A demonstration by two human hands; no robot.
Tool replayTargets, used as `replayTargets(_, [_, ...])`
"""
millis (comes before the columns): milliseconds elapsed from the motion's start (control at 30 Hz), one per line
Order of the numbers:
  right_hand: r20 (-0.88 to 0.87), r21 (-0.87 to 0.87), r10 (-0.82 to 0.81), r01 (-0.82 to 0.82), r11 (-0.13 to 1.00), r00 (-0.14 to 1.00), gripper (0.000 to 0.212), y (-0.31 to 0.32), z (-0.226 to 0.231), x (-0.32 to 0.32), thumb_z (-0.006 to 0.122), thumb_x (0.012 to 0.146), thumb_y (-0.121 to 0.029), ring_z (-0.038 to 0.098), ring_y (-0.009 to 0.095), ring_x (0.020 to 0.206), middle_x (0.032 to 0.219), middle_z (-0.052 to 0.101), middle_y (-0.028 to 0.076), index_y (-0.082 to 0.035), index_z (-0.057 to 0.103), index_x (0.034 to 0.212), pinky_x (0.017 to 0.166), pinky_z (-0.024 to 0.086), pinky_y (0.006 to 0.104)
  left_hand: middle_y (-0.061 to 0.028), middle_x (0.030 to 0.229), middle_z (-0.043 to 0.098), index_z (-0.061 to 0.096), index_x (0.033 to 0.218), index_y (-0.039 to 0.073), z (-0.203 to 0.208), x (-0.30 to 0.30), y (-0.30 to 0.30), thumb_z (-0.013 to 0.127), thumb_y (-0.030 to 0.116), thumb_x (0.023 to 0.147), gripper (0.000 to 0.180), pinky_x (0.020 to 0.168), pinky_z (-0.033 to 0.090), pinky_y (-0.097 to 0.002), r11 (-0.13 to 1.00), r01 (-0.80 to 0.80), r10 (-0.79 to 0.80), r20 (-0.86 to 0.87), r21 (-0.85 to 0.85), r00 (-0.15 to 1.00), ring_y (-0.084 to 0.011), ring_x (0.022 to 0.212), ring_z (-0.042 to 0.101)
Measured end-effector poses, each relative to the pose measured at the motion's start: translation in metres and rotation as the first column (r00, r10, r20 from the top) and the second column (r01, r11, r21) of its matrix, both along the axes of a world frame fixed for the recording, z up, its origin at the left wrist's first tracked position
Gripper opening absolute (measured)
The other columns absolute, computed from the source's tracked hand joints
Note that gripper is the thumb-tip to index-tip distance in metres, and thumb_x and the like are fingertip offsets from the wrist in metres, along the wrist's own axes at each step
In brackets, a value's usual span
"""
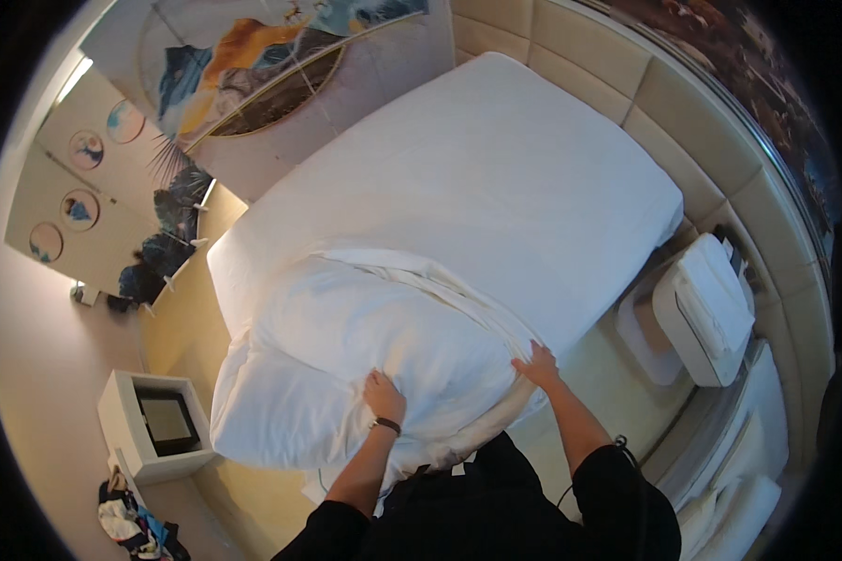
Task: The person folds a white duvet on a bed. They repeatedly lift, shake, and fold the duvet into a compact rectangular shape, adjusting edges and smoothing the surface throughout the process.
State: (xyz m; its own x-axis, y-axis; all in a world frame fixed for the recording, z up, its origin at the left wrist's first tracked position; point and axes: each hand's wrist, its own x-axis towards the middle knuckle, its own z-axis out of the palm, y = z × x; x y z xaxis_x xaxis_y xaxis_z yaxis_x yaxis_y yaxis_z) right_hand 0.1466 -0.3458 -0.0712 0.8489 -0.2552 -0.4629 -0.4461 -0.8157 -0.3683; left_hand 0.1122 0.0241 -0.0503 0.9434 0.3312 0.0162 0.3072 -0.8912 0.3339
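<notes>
A thick white duvet [346, 323] lies bunched over the near end of a bed with a smooth white sheet [468, 178]. My left hand [384, 395], with a dark band at its wrist, has its fingers curled into the top of the duvet. Farther right, my right hand [538, 366] grips the duvet's folded edge, its thumb toward the left. The folds partly hide the fingertips of both hands. Below them, the duvet hangs down close against my body.
A white nightstand [692, 318] with folded white linen [716, 285] stands right of the bed. Another bed with rumpled white bedding [744, 467] is at lower right. A padded headboard [589, 56] lines the wall. Left are a white cabinet [126, 430] and a bundle of clothes [131, 519].
</notes>
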Motion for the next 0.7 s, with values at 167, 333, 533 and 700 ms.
replayTargets(167, [0.150,0.013,-0.201,0.201,0.980,0.968,0.049,-0.009,-0.064,0.026,0.064,0.083,-0.038,0.059,0.039,0.099,0.111,0.058,0.021,-0.008,0.053,0.120,0.081,0.049,0.0491,-0.0228,0.118,0.050,0.054,0.116,-0.004,0.041,-0.005,-0.100,0.057,0.004,0.071,0.045,0.100,0.034,-0.0489,0.890,0.453,-0.441,0.157,-0.051,0.884,-0.0401,0.116,0.044])
replayTargets(333, [-0.088,0.358,-0.701,0.679,0.641,0.708,0.024,-0.034,-0.099,0.049,0.055,0.085,-0.017,0.064,0.038,0.083,0.091,0.065,0.023,0.003,0.061,0.097,0.074,0.050,0.0463,-0.0225,0.123,0.046,0.050,0.123,-0.003,0.056,-0.001,-0.155,0.069,0.017,0.073,0.058,0.103,0.032,-0.0506,0.738,0.650,-0.655,0.037,-0.181,0.754,-0.0416,0.120,0.040])
replayTargets(533, [-0.618,0.769,-0.382,0.630,-0.111,0.687,0.026,-0.041,-0.106,0.059,0.046,0.088,-0.010,0.067,0.030,0.082,0.096,0.067,0.018,0.005,0.063,0.102,0.074,0.056,0.0403,-0.0288,0.135,0.032,0.017,0.142,-0.007,0.078,0.007,-0.205,0.083,0.045,0.060,0.117,0.106,0.026,-0.0527,0.886,0.419,-0.449,-0.148,-0.197,0.881,-0.0444,0.126,0.031])
replayTargets(700, [-0.504,0.861,-0.263,0.454,-0.230,0.823,0.029,0.013,0.226,0.124,0.049,0.089,-0.010,0.065,0.025,0.087,0.102,0.064,0.016,0.006,0.057,0.112,0.074,0.055,0.0373,-0.0290,0.134,0.037,0.029,0.135,-0.006,0.118,0.051,-0.171,0.081,0.022,0.061,0.095,0.102,0.032,-0.0448,0.806,0.410,-0.343,0.227,-0.427,0.911,-0.0418,0.124,0.038])
